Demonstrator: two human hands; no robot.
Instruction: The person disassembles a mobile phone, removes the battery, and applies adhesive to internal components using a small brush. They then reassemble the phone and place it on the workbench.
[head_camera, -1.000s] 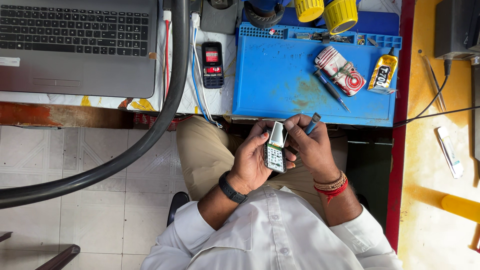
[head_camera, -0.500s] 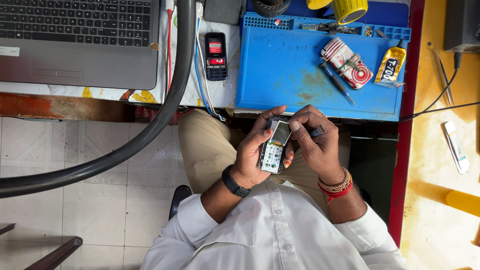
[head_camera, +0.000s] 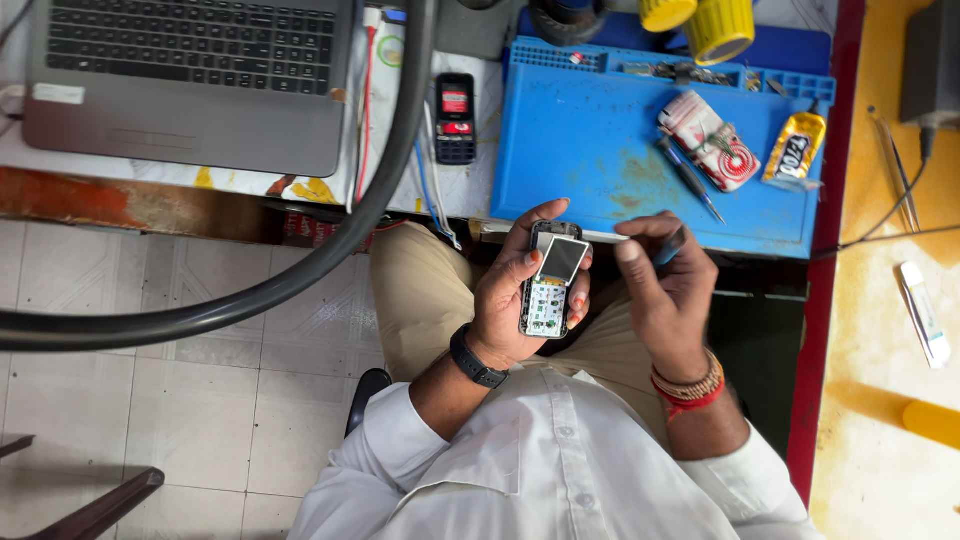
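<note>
Blue mat (head_camera: 590, 170) lies just beyond both hands. The left hand (head_camera: 520, 300) has its grip closed around an opened phone (head_camera: 550, 285). The right hand (head_camera: 665, 285) pinches a thin tool (head_camera: 672, 245).

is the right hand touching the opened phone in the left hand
Apart. The head view shows a strip of trouser between the right hand, which holds a small tool, and the opened phone gripped by the left hand.

Workbench (head_camera: 300, 190) with laptop (head_camera: 190, 80), blue mat (head_camera: 590, 160).

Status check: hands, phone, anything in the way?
Left hand grips opened phone over lap. Right hand holds thin tool beside it. Nothing between them; blue mat just beyond.
</note>
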